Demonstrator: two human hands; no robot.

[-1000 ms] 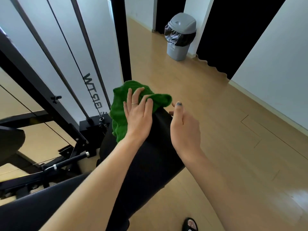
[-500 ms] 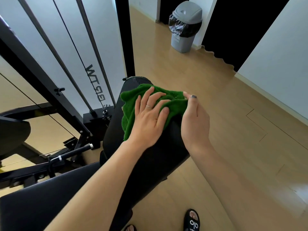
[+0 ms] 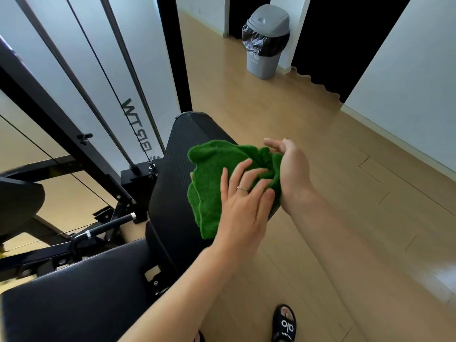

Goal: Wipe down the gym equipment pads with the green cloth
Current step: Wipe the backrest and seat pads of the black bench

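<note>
A green cloth (image 3: 212, 178) lies bunched on the black back pad (image 3: 172, 169) of a gym bench, near the pad's right edge. My left hand (image 3: 244, 206) presses flat on the cloth with its fingers spread. My right hand (image 3: 292, 174) holds the cloth's right end at the pad's edge, fingers wrapped behind the fabric. The black seat pad (image 3: 81, 297) runs along the bottom left.
A black cable machine frame (image 3: 61, 114) with steel guide rods (image 3: 128, 67) stands to the left. A grey bin (image 3: 265, 40) with a black liner is at the far wall. Wooden floor (image 3: 345, 218) spreads to the right; my sandalled foot (image 3: 285, 323) is below.
Both hands and the cloth have slid down the back pad from its top end toward me, uncovering the top of the pad. My right hand has closed on the cloth's right end.
</note>
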